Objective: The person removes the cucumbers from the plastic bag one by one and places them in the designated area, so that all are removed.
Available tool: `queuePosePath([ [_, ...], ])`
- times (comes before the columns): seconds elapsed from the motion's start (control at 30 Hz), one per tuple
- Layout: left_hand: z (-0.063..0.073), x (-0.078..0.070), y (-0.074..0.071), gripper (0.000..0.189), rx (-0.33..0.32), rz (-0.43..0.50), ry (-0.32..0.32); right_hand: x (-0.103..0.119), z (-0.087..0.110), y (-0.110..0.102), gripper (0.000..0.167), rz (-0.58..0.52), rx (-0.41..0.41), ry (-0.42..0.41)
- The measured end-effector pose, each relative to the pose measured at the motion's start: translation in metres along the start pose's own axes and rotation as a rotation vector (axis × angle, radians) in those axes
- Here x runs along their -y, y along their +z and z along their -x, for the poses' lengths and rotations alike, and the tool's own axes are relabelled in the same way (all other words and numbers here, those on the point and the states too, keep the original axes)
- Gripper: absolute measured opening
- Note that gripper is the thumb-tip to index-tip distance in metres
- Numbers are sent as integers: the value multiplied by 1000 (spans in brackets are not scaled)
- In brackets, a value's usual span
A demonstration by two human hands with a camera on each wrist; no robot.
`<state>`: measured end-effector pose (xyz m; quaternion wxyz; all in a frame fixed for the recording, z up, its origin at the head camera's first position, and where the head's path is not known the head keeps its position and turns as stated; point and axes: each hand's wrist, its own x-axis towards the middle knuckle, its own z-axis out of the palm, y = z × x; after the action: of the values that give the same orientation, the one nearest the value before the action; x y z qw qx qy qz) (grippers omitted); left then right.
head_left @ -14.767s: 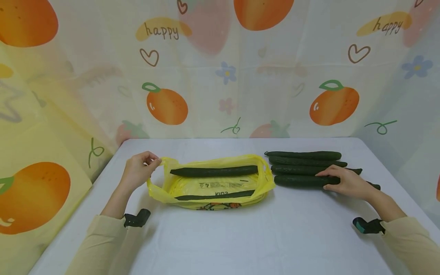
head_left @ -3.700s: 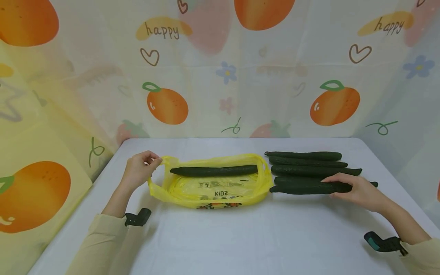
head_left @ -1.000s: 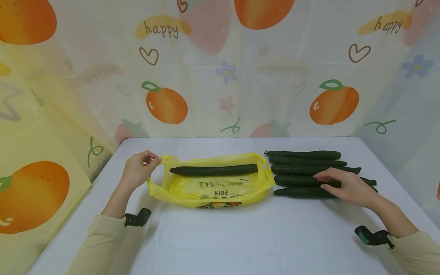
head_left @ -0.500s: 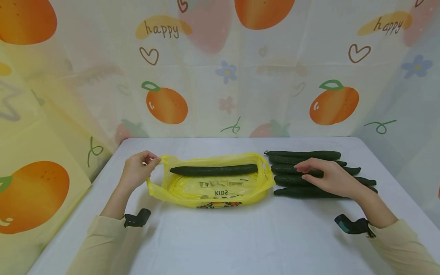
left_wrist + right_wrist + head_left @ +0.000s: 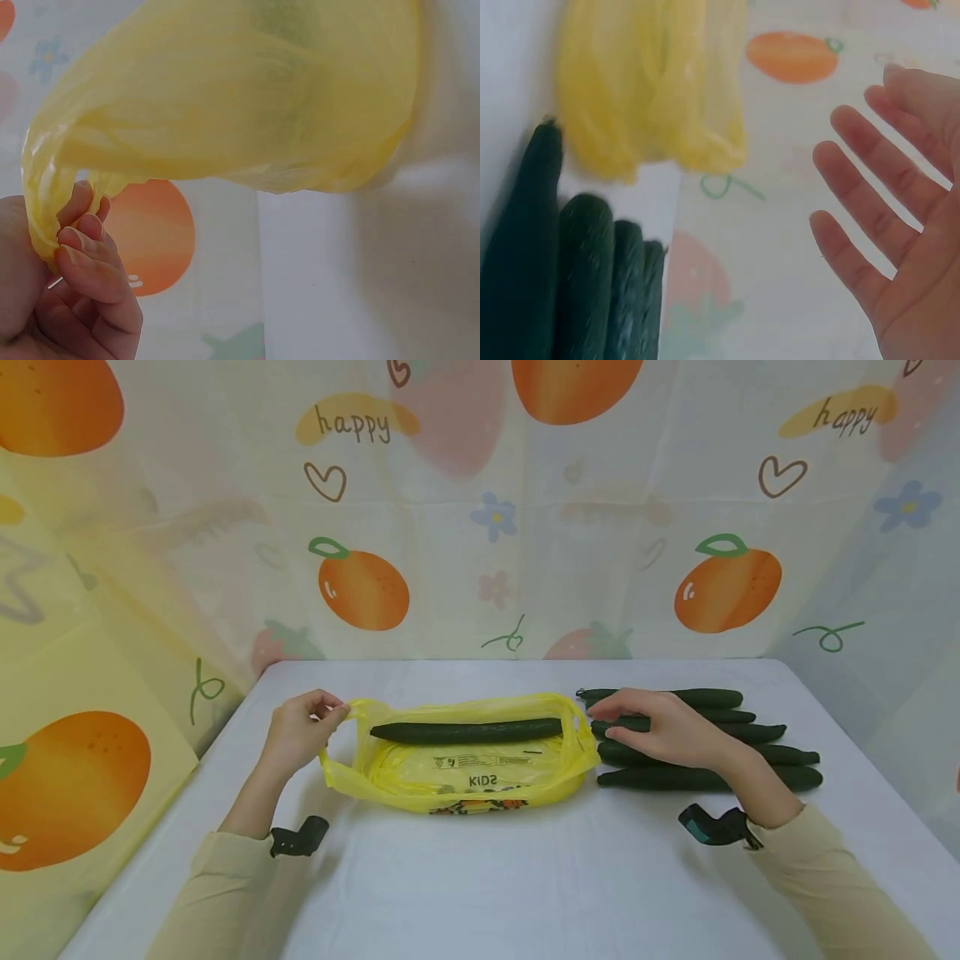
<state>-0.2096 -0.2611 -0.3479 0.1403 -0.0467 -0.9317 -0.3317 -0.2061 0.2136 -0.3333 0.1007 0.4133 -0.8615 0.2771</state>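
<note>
My left hand (image 5: 296, 731) pinches the left handle of a thin yellow plastic bag (image 5: 570, 785). In the left wrist view, the left-hand fingers (image 5: 97, 274) curl round the gathered yellow film. The bag lies with its mouth wide, and one long dark green cucumber (image 5: 465, 732) rests inside along the far side. My right hand (image 5: 667, 727) hovers over the left ends of the cucumbers, beside the bag's right handle. Its fingers are spread and hold nothing, as the right wrist view shows. A front cucumber (image 5: 667, 778) lies nearest me in the row below that hand.
Several cucumbers (image 5: 787, 755) lie side by side right of the bag, partly covered by my right hand and forearm. They rest on a white-covered table (image 5: 480, 885). A fruit-patterned curtain (image 5: 442, 527) closes off the back and sides.
A cucumber formerly along the bag's near side now lies at the front of the row. My right hand released it and moved left towards the bag. My left hand stays on the handle.
</note>
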Motion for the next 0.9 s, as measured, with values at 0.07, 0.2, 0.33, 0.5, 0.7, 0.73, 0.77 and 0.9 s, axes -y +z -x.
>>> queuePosePath([
  [0.07, -1, 0, 0, 16, 0, -1, 2, 3, -8, 3, 31, -22, 14, -20],
  [0.2, -1, -1, -1, 18, -5, 3, 5, 8, -25, 7, 30, -54, 37, -62],
  [0.33, -1, -2, 0, 18, 0, 5, -2, 14, -42, 9, 32, -58, 71, -73],
  [0.5, -2, -3, 1, 17, 1, 4, -9, 20, -61, 13, 34, -86, 141, -29],
  [0.7, -2, -3, 0, 18, -2, 1, -4, 25, -82, 23, 34, -119, 217, -10],
  [0.73, -2, -2, 0, 18, 0, -1, -4, 25, -85, 24, 34, -119, 230, -15],
  [0.77, -2, -2, 0, 18, 1, 0, -4, 25, -88, 26, 34, -116, 242, -21],
  [0.9, -1, -2, -1, 18, 1, 0, -3, 27, -99, 33, 33, -115, 290, -28],
])
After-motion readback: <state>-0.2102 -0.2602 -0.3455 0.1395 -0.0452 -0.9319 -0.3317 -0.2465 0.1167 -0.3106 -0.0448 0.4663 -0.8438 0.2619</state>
